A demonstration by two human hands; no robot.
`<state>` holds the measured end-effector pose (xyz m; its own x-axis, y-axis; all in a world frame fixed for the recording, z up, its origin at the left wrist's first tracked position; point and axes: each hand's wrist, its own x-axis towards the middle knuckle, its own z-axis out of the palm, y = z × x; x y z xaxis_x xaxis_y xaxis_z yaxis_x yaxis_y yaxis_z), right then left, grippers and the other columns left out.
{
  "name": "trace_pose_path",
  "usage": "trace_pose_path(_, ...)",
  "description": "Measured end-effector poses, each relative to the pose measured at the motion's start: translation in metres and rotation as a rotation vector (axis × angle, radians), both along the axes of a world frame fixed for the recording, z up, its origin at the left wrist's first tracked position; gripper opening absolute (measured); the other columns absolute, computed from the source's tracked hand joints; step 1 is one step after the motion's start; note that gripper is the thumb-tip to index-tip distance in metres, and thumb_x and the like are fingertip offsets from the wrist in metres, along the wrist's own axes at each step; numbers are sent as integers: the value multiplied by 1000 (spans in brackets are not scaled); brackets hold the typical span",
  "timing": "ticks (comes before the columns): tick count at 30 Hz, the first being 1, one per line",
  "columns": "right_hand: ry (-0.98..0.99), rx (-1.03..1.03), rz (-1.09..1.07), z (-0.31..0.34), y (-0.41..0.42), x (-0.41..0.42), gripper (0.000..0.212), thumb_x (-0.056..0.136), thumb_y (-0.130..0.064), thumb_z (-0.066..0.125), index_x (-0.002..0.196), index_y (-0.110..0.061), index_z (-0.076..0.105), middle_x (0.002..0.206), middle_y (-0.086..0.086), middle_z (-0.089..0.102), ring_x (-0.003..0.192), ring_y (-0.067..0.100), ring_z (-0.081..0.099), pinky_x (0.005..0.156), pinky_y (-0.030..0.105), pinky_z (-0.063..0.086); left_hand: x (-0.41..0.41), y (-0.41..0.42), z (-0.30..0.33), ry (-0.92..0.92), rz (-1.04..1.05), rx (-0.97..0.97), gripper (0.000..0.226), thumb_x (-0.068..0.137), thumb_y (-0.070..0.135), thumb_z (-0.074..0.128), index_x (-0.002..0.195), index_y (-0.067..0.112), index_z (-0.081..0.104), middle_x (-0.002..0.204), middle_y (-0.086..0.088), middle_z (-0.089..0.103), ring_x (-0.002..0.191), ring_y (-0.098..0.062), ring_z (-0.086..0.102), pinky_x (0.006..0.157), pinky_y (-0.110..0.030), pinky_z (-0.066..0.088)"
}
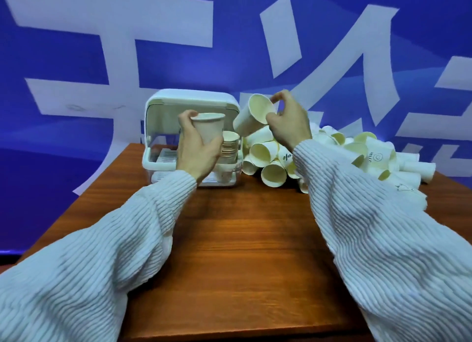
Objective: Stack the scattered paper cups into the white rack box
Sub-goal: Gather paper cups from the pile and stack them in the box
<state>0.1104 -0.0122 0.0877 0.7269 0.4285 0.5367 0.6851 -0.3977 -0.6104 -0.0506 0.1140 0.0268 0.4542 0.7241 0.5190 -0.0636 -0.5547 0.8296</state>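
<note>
The left hand [196,150] is gripping an upright paper cup [208,127] in front of the white rack box [163,127], fingers curled round its wall. The right hand [288,122] is pinching a second cup [251,117] by its rim, tilted with its mouth facing the camera, just beside the box. A stack of nested cups [229,145] is standing inside the box, while the scattered pile of cups [332,152] is lying on the wooden desk [250,239] to the right.

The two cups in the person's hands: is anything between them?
No. In the head view, the upright cup in the left hand and the tilted cup in the right hand have only air between them.
</note>
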Motion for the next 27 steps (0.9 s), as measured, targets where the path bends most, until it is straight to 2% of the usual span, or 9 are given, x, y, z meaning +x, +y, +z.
trace_pose_path(3, -1, 7, 0, 6, 37, -2, 35, 83, -27, 51, 116, -32, 63, 93, 5, 75, 93, 31, 68, 83, 42, 55, -6, 19, 2, -41, 85, -24, 63, 86, 23, 71, 134, 23, 31, 126, -3, 50, 112, -21, 53, 87, -28, 40)
trace_pose_path(6, 9, -92, 3, 3, 62, 0, 34, 86, -27, 55, 116, -30, 70, 99, 6, 78, 102, 29, 69, 90, 39, 55, -11, 33, 1, -32, 134, -1, 62, 87, 25, 73, 134, 23, 33, 125, 1, 50, 112, -20, 52, 87, -28, 40)
trace_pose_path(9, -9, -269, -22, -5, 76, 2, 30, 90, -18, 60, 115, -24, 75, 111, 7, 75, 107, 31, 66, 90, 37, 51, -12, 44, -1, -3, 129, 48, 74, 83, 29, 78, 140, 24, 31, 136, -3, 54, 119, -21, 55, 92, -29, 43)
trace_pose_path(12, -33, -420, -27, -18, 83, 1, 25, 88, -13, 63, 106, -21, 78, 109, 7, 75, 98, 29, 66, 88, 40, 55, -9, 49, 2, 16, 109, 125, 89, 81, 26, 82, 151, 24, 27, 148, -4, 45, 133, -19, 45, 103, -25, 34)
trace_pose_path(15, -43, -498, -33, -29, 86, 0, 27, 89, -18, 60, 105, -26, 79, 110, 5, 75, 100, 31, 68, 92, 46, 58, 0, 53, 10, 56, 105, 153, 87, 82, 28, 80, 153, 22, 30, 146, -6, 41, 134, -18, 42, 101, -23, 30)
trace_pose_path(18, 20, -478, 18, -31, 83, 7, 29, 93, -23, 55, 110, -28, 78, 115, 0, 75, 106, 28, 67, 95, 44, 55, 13, 56, 20, 37, 84, 134, 81, 86, 27, 75, 153, 16, 32, 149, -7, 39, 133, -19, 41, 100, -19, 29)
trace_pose_path(22, 135, -252, 89, -40, 78, 15, 30, 98, -34, 51, 90, -19, 74, 95, 1, 75, 99, 27, 67, 88, 38, 51, 33, 58, 29, 98, 33, 163, 77, 88, 27, 69, 155, 12, 32, 153, -6, 39, 138, -20, 38, 108, -24, 30)
trace_pose_path(25, 151, -127, 96, -53, 69, 16, 29, 98, -41, 51, 110, -26, 73, 116, -4, 74, 111, 22, 65, 98, 39, 50, 47, 53, 32, 156, -2, 177, 79, 88, 30, 69, 155, 12, 32, 153, -8, 39, 140, -24, 37, 111, -29, 29)
trace_pose_path(27, 142, -101, 82, -57, 63, 19, 30, 97, -46, 52, 114, -29, 70, 121, -5, 73, 113, 22, 64, 101, 42, 50, 54, 50, 30, 246, -24, 209, 78, 88, 31, 69, 155, 12, 33, 152, -10, 40, 140, -26, 39, 114, -34, 31)
